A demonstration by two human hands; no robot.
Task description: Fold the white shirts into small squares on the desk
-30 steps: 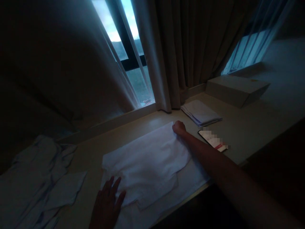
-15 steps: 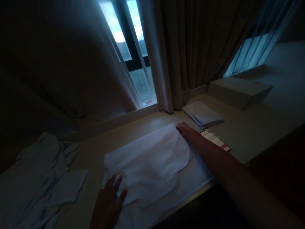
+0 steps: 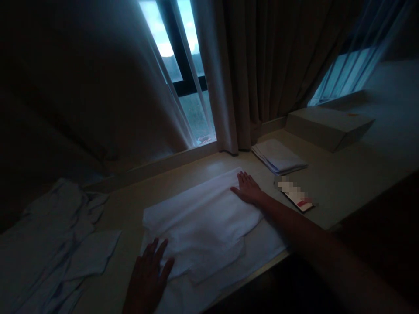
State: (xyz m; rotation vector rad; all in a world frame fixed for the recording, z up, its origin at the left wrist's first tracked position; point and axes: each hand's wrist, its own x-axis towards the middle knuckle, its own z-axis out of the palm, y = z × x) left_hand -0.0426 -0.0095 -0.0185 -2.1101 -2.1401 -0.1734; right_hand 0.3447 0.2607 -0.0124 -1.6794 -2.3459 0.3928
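A white cloth (image 3: 203, 222), partly folded over itself, lies on the pale counter (image 3: 131, 196). Its lower layer reaches the front edge. My left hand (image 3: 149, 272) rests on the near left side of the cloth, fingers spread and holding nothing. On the far right corner of the cloth my right hand (image 3: 247, 187) lies flat, its thumb apart from the fingers, with nothing held.
A pile of crumpled white cloth (image 3: 49, 235) covers the left end. Behind my right arm are a folded cloth (image 3: 279, 156), a phone (image 3: 294, 192) and a pale box (image 3: 327, 124). Curtains (image 3: 229, 78) and a window (image 3: 186, 65) stand along the back.
My right hand has let go of the cloth's far right corner and opened flat on top of it, slightly nearer me. My left hand has barely moved.
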